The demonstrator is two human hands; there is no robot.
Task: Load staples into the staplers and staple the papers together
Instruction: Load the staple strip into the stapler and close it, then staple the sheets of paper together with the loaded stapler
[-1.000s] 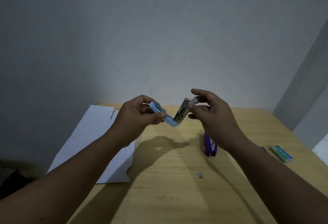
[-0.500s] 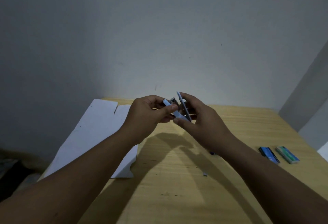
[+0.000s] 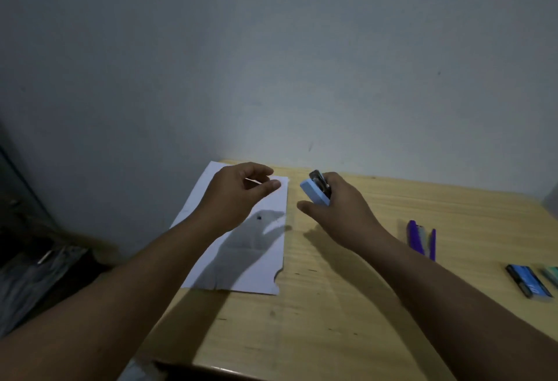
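My right hand grips a small light-blue stapler, folded closed, held just above the wooden table. My left hand hovers over the white papers at the table's far left, fingers loosely curled with thumb and forefinger apart and nothing in them. A purple stapler lies on the table to the right of my right wrist.
Two staple boxes lie at the right edge: a dark blue one and a green one. A grey wall stands right behind the table. The table's left edge drops to dark clutter on the floor.
Both hands held the blue stapler open a second ago; it is now closed and in my right hand alone. My left hand has let go and moved left over the papers. The view tilted down.
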